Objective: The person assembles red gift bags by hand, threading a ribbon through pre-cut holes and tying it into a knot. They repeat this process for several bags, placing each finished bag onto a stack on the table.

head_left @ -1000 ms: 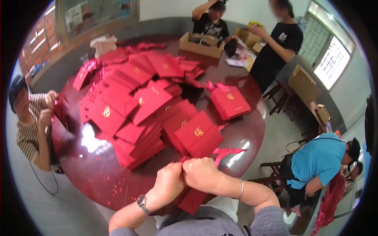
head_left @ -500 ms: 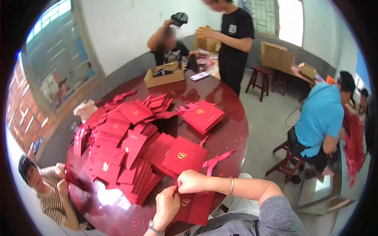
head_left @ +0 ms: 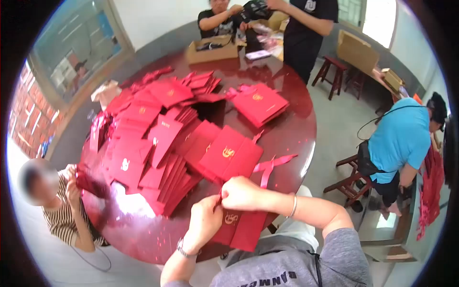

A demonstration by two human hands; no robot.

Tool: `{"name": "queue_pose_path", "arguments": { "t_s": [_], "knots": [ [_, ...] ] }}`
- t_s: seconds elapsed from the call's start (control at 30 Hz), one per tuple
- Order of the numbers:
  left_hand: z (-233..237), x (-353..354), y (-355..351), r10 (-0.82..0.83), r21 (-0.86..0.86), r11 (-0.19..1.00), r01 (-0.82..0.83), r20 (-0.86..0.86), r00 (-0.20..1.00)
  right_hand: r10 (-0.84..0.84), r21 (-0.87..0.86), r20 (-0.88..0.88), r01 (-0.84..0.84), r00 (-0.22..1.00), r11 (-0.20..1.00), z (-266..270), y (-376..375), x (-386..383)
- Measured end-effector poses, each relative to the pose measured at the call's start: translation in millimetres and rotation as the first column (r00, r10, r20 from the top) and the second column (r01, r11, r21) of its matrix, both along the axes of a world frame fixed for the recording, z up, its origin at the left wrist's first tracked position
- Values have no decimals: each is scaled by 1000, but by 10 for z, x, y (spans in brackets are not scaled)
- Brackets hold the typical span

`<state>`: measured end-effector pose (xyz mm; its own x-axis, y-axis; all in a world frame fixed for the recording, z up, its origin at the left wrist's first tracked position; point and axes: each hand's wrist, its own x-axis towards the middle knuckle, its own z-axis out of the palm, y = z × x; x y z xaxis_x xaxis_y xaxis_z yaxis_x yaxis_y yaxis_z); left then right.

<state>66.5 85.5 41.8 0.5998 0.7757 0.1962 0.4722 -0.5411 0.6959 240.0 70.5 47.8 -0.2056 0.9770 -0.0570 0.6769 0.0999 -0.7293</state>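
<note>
At the table's near edge, a red paper gift bag [head_left: 244, 228] with a gold emblem lies below my hands, partly covered by them. My left hand [head_left: 206, 217] is closed at the bag's upper left edge, fingers pinched. Knuckle to knuckle with it, my right hand [head_left: 241, 193] forms a fist, and a bit of red shows between the two. Just beyond my right hand rests another red bag [head_left: 229, 155] with a gold emblem. A pinkish-red ribbon [head_left: 275, 163] trails across the tabletop to its right.
A large heap of red bags [head_left: 138, 138] covers the left of the round table [head_left: 299, 110]. A smaller stack [head_left: 258, 103] sits farther right, and an open cardboard box [head_left: 213, 53] and a phone [head_left: 258, 55] at the back. Several people surround the table; one in blue [head_left: 399, 134] sits right.
The view has shifted, with the table now higher in it. My hands stay closed together at the bag. At the back, the seated person's cap has come down between the two people there.
</note>
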Motion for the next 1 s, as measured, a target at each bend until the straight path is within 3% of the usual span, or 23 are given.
{"name": "queue_pose_path", "arguments": {
  "t_s": [0.03, 0.17, 0.23, 0.3, 0.37, 0.5, 0.57, 0.7, 0.77, 0.9, 1.0],
  "knots": [
    [-36, -12, 8, -7, 30, 1000, 7, 6, 1000, -62, 37, -120, 66, 991, 997, -48, -24, -1],
    [-44, -64, 59, -27, -11, 1000, 27, 27, 999, -83, 60, -31, 85, 996, 995, -94, -72, -78],
    [-116, -147, 177, -14, -189, 981, 34, 106, 994, -55, 97, 40, 51, 998, 994, -85, -117, -94],
    [28, -185, 258, 107, -691, 723, 23, 144, 984, -7, 233, 48, -4, 999, 973, -49, -179, -68],
    [106, -183, 289, 119, -794, 593, 130, 246, 962, 8, 307, 100, -39, 995, 951, -63, -245, -55],
    [47, -152, 315, -31, -713, 693, 103, 113, 993, -60, 529, 160, -34, 985, 848, -190, -343, -110],
    [-18, -152, 295, -101, -583, 807, 96, 24, 995, -68, 497, 227, -56, 971, 866, -208, -399, -112],
    [-32, -131, 313, -159, -471, 868, 157, 37, 987, -119, 513, 232, -18, 965, 858, -237, -410, -109],
    [-56, -156, 305, -228, -252, 941, 225, 18, 973, -141, 518, 237, -2, 961, 856, -253, -388, -116],
    [-105, -118, 315, -252, -85, 964, 252, 4, 968, -11, 464, 360, -169, 933, 869, -208, -370, -78],
    [-83, -140, 348, -257, -94, 962, 258, 16, 966, -100, 429, 511, -153, 854, 890, -41, -458, -176]
  ]
}}
